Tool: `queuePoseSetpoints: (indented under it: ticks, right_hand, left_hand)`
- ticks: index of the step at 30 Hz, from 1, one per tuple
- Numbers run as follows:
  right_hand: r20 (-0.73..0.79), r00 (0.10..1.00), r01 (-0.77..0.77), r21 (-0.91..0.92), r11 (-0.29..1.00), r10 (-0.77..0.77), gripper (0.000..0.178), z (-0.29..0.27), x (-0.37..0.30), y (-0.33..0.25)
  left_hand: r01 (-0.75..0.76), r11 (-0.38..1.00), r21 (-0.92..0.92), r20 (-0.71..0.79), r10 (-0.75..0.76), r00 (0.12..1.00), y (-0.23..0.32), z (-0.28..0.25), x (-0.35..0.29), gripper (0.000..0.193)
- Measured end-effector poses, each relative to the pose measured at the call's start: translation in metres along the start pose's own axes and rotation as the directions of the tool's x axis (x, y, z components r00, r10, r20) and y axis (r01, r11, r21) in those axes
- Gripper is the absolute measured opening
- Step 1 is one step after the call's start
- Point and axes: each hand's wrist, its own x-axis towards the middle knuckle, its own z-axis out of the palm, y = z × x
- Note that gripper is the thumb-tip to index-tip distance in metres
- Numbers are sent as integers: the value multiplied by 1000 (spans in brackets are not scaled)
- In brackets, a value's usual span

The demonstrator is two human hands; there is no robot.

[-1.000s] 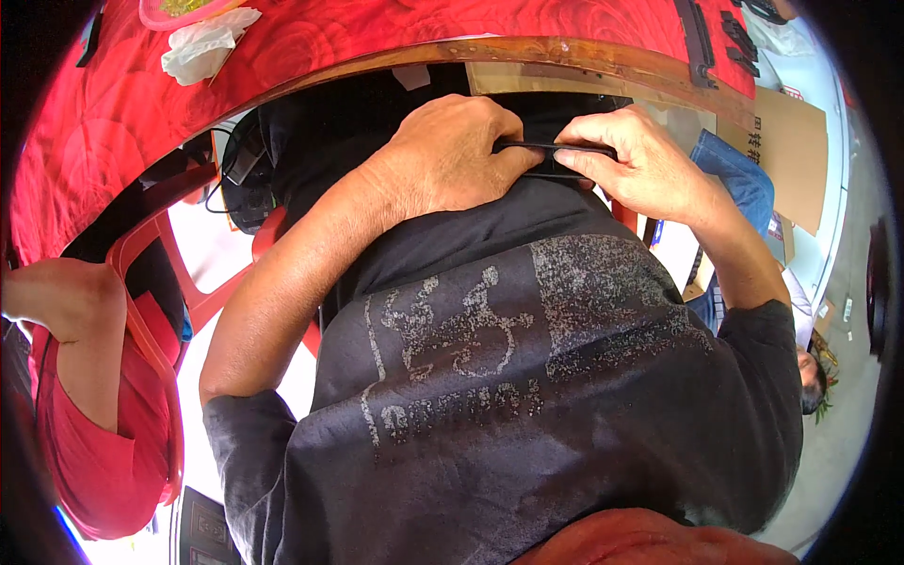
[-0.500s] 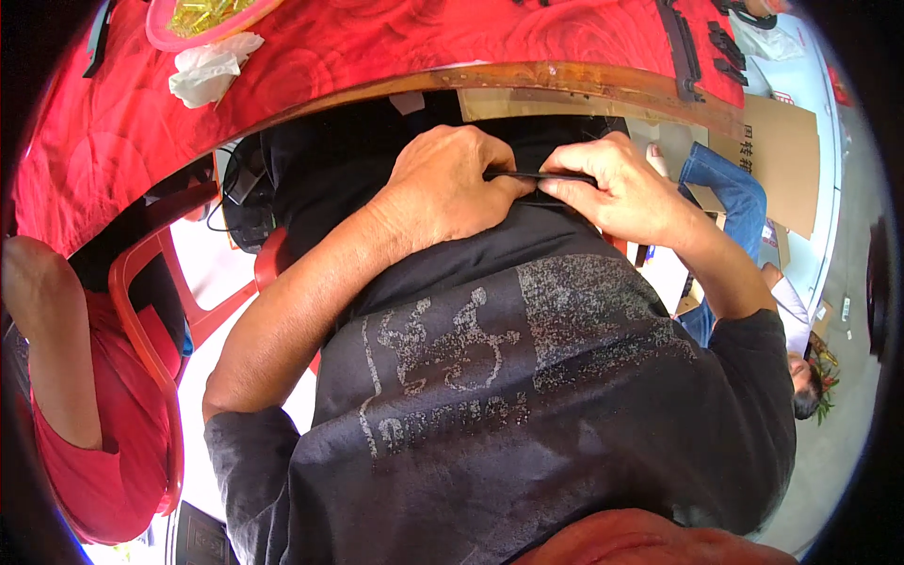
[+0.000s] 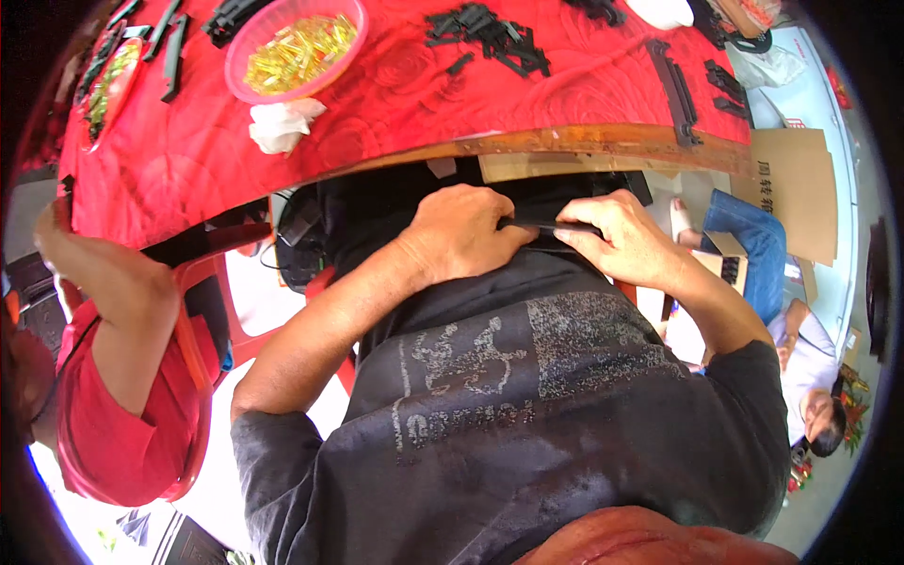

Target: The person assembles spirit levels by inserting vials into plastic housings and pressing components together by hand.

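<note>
Over my lap, in front of the table edge, both hands grip a thin black strip (image 3: pixel 551 225). My left hand (image 3: pixel 466 234) is closed round its left end, the fingers curled under and partly hidden. My right hand (image 3: pixel 617 235) pinches the other end between thumb and fingers. The strip lies roughly level between the hands; its exact kind cannot be made out against the dark clothing. Beyond the hands, on the red-covered table (image 3: pixel 395 122), stands a pink bowl (image 3: pixel 235 80) of small yellow transparent tubes. Crumpled white tissue (image 3: pixel 282 125) lies beside it.
A pile of short black pieces (image 3: pixel 490 38) lies at the table's middle, with longer black bars (image 3: pixel 673 94) at the right. The wooden table edge (image 3: pixel 565 139) runs just beyond my hands. A person in red (image 3: pixel 122 405) sits at left; cardboard (image 3: pixel 796 193) stands at right.
The view has tipped up, so more of the table shows and my hands appear lower. Both hands keep their hold on the black strip. The person at left has moved an arm.
</note>
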Motion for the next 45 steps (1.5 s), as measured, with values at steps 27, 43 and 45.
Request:
queuePoseSetpoints:
  ticks: [27,43,45]
  right_hand:
    - [-214,973,83,-6,997,-82,17,7,-30,18]
    - [-266,934,204,-156,966,-240,11,10,-29,18]
    - [-263,933,205,-173,963,-246,11,11,-28,20]
  left_hand:
    - [-19,996,85,-136,31,990,42,13,5,34]
    - [-2,992,127,-332,44,942,42,28,-9,29]
    - [-2,992,126,-326,43,944,40,29,-8,29]
